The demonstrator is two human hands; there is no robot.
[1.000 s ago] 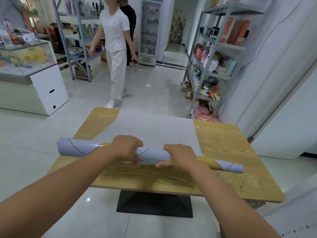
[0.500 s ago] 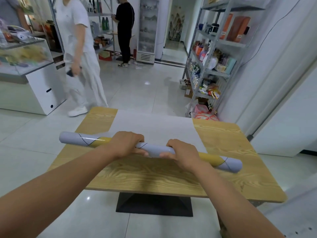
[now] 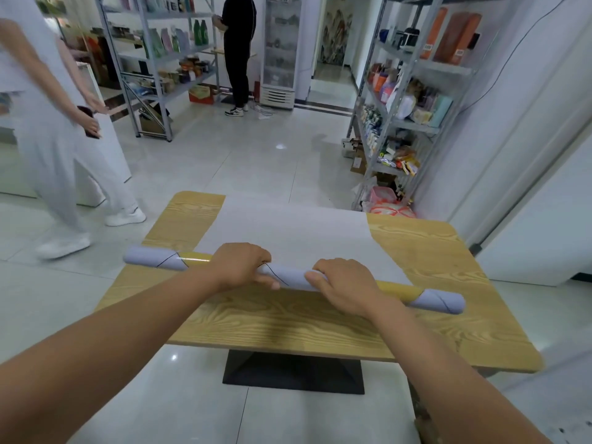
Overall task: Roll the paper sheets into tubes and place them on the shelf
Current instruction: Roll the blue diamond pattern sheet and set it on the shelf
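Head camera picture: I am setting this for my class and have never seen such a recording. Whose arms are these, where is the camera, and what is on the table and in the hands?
There is no machine here. A person wears one wide-angle camera on the head, looking forward and down, so the two bare arms reaching in from below are that person's own. The left hand and the right hand both grip a partly rolled paper tube, which lies across a wooden table. The unrolled rest of the sheet lies flat beyond the tube. A metal shelf with goods stands at the right.
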